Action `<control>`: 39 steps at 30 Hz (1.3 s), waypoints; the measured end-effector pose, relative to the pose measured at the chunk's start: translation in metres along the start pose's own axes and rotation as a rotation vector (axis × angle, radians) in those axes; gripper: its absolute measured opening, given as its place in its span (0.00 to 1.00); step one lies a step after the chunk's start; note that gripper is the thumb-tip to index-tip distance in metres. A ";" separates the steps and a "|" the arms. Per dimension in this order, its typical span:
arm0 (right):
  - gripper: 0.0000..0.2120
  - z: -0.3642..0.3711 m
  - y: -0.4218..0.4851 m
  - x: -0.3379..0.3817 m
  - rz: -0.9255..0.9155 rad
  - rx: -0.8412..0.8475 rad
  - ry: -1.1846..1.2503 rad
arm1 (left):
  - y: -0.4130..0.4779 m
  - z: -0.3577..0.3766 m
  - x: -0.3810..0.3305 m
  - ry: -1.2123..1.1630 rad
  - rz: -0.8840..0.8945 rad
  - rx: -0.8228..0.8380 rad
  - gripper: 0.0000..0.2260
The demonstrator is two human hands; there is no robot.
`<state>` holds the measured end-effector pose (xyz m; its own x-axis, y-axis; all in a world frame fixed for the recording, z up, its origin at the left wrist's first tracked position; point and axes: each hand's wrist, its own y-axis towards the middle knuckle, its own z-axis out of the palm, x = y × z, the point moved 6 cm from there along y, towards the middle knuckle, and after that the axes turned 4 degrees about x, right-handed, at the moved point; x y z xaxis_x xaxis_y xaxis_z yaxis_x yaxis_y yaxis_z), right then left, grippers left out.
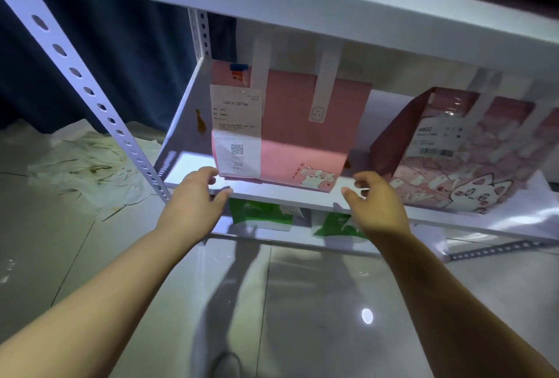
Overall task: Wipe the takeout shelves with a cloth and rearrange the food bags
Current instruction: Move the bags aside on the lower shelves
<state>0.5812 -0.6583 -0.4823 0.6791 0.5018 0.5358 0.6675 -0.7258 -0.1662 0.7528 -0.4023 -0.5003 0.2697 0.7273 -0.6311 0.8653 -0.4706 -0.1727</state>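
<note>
Both arms are bare and reach away from the near edge toward the far middle. The left forearm [106, 287] rises from the near left corner, the right forearm [453, 302] from the near right corner, and they draw closer together toward the wrists. The left hand [193, 196] and the right hand [378, 205] are level with each other and well apart, their backs toward the camera. Each hand's fingers [208, 173] are loosely curled, with the thumb spread inward below them.

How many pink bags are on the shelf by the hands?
2: a plain pink bag on the left, a cat-print pink bag on the right. More may lie past the right edge.
</note>
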 end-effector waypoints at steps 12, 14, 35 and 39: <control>0.08 -0.078 -0.030 -0.090 -0.102 -0.121 -0.026 | -0.046 0.079 -0.116 0.070 0.101 0.142 0.14; 0.08 -0.092 -0.026 -0.117 -0.072 -0.107 -0.053 | -0.048 0.100 -0.138 0.066 0.107 0.159 0.13; 0.23 -0.149 0.068 -0.254 0.109 -0.066 -0.015 | -0.002 0.219 -0.249 -0.014 0.124 0.121 0.12; 0.19 -0.151 0.071 -0.254 0.085 -0.092 0.064 | -0.003 0.218 -0.252 -0.034 0.106 0.119 0.11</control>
<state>0.4095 -0.9088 -0.5051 0.7089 0.4081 0.5752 0.5759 -0.8057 -0.1382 0.5903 -0.6936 -0.5054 0.3407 0.6536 -0.6758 0.7760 -0.6013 -0.1904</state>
